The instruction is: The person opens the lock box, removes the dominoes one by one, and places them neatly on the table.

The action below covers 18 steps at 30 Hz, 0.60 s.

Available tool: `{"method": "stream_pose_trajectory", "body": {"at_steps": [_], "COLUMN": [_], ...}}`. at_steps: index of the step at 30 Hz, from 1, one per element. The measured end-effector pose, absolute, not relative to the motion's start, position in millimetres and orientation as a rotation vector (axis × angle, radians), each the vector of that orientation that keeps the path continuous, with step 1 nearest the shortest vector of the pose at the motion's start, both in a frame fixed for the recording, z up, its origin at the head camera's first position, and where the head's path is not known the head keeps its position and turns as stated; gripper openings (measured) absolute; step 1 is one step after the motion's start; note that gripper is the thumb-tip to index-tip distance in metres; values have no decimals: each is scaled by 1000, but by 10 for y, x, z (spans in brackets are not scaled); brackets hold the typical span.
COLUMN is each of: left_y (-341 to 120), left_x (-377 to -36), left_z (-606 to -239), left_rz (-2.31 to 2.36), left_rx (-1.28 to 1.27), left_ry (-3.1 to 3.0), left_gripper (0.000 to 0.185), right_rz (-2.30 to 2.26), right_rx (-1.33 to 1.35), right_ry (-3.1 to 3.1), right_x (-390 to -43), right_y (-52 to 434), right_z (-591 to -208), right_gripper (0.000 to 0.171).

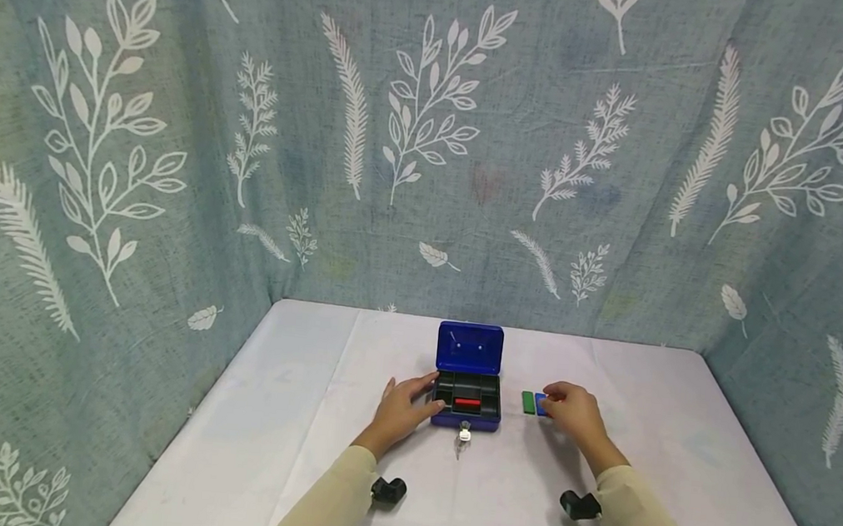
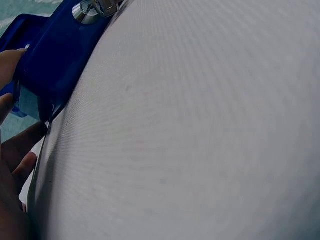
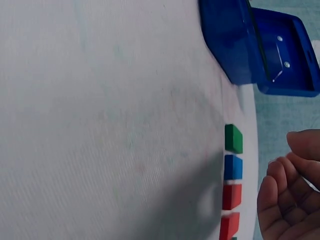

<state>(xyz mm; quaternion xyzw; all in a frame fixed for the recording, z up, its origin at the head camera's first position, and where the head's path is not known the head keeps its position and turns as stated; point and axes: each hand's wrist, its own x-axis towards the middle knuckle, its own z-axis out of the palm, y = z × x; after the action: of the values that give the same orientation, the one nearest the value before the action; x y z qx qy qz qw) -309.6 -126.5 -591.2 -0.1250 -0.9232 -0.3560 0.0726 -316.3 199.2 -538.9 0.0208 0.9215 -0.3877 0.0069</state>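
R wrist cam showed two red blocks (image 3: 230, 210) head cam hid, beside small blue rectangular block (image 3: 233, 167). R hand (image 1: 572, 412) hovered there, loosely curled, empty. L hand (image 1: 403, 410) lay flat against open blue metal cash box (image 1: 467, 384). White tablecloth (image 1: 287, 418) had room both sides.

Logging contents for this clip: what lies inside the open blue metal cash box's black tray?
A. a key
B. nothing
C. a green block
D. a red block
D: in the head view a red block lies in the black tray of the open blue metal cash box.
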Motion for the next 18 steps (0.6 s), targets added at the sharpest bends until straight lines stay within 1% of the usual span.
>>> {"method": "stream_pose_trajectory", "body": {"at_steps": [11,18], "left_y": [-1264,-1262], "left_x": [-3094,-3100], "left_z": [-5915,-5919], "left_rz": [-1080,-1077], "left_rx": [-361,-361], "left_ry": [-2775,-2789], "left_gripper": [62,63], "right_rz": [-1241,-1251], "right_rx": [-90,-110], "right_ry": [2905,2909], "right_x": [-3175,-3178], "right_y": [1818,1663], "right_z": [-5384,-5371], "right_gripper": [24,26]}}
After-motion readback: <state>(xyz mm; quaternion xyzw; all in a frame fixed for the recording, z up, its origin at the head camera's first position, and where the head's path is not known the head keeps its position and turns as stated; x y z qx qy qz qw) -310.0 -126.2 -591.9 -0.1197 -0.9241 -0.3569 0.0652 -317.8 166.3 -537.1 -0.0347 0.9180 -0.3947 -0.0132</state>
